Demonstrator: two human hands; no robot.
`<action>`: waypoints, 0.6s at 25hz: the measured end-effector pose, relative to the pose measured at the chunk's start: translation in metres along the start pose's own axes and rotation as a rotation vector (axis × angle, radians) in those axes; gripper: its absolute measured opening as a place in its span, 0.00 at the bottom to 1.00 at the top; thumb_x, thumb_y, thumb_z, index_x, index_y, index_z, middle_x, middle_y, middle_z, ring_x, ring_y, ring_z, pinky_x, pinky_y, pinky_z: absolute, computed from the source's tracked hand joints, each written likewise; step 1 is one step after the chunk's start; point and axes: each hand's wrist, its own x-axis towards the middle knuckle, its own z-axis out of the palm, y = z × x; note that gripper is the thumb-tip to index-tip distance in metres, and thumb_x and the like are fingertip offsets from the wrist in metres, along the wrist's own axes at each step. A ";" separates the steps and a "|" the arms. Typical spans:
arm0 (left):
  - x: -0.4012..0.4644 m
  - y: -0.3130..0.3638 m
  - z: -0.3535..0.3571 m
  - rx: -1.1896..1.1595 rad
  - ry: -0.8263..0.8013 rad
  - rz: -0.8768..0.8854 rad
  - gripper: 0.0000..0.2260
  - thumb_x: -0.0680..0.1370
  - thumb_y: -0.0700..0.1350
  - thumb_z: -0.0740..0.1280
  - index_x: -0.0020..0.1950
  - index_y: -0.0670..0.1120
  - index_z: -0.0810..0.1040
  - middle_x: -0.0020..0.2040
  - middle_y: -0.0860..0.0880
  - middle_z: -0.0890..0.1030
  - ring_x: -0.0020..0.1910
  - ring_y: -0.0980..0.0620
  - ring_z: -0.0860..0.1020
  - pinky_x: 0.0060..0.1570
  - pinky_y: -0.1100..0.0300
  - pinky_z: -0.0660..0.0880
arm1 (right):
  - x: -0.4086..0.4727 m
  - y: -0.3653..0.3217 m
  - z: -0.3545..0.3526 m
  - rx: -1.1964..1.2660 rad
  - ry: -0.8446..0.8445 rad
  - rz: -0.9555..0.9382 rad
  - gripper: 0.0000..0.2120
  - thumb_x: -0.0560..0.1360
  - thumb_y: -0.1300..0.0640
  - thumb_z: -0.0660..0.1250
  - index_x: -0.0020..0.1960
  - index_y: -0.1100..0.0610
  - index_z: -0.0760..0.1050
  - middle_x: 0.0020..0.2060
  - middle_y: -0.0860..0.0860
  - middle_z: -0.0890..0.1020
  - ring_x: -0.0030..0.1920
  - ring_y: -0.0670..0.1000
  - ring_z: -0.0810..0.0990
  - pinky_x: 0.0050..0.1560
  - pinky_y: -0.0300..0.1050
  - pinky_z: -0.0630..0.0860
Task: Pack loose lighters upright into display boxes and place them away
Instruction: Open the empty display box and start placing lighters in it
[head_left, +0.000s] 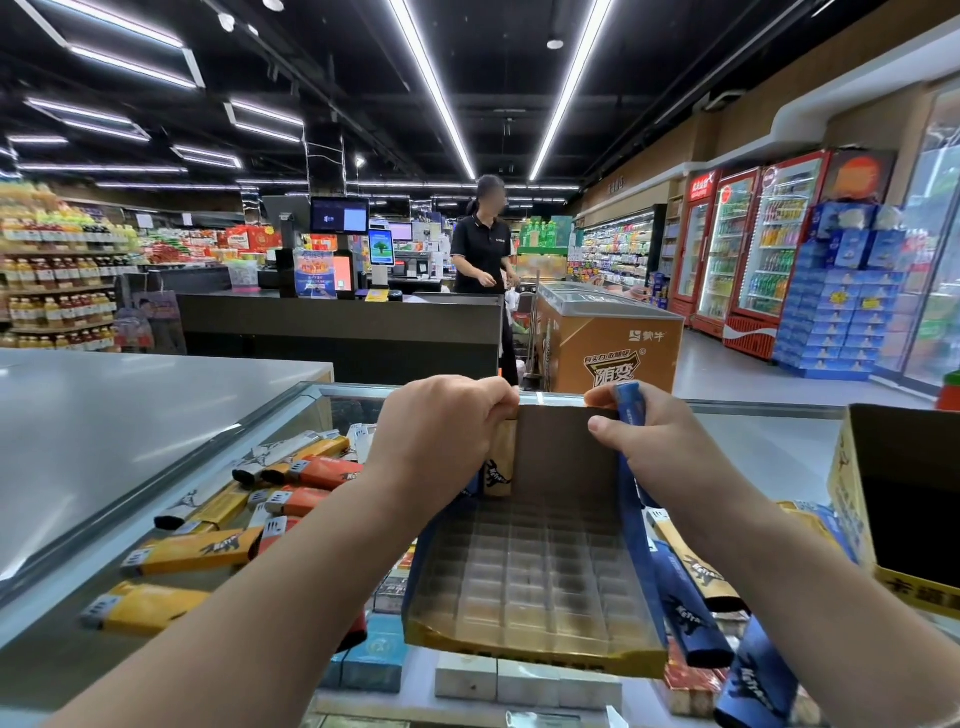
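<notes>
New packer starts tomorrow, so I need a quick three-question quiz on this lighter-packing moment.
1. True or false: the clear gridded tray in the open cardboard display box is full of lighters.
2. Which hand pinches a blue lighter against the box's back flap?
3. The loose orange and yellow lighters on the glass counter lie: A) left of the box, B) inside it, C) behind it.

Key: 1 false; 2 the right hand, while the left hand grips the other corner; 3 A.

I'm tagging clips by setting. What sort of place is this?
A supermarket, seemingly at its tobacco counter: drink shelves, a checkout with screens, drinks fridges, and lighters loose on a glass counter.
</notes>
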 end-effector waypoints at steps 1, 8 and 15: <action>0.000 -0.001 0.000 -0.017 -0.016 -0.011 0.06 0.76 0.46 0.66 0.46 0.50 0.83 0.37 0.49 0.84 0.38 0.47 0.81 0.34 0.56 0.74 | 0.000 0.000 0.000 -0.001 0.002 -0.001 0.05 0.77 0.61 0.63 0.50 0.53 0.73 0.47 0.52 0.77 0.50 0.50 0.74 0.48 0.42 0.71; 0.002 -0.012 0.001 -0.176 -0.275 -0.160 0.12 0.76 0.43 0.65 0.56 0.55 0.79 0.51 0.57 0.81 0.42 0.65 0.76 0.42 0.62 0.74 | -0.002 -0.001 -0.001 -0.006 -0.013 -0.005 0.06 0.77 0.61 0.63 0.46 0.50 0.72 0.45 0.51 0.77 0.50 0.51 0.75 0.51 0.45 0.73; -0.001 -0.013 -0.003 -0.263 -0.263 -0.177 0.12 0.73 0.47 0.70 0.53 0.54 0.71 0.48 0.56 0.79 0.47 0.58 0.77 0.42 0.68 0.72 | -0.001 -0.002 -0.003 0.033 0.043 -0.098 0.06 0.77 0.62 0.62 0.48 0.51 0.73 0.45 0.52 0.78 0.44 0.47 0.75 0.39 0.29 0.72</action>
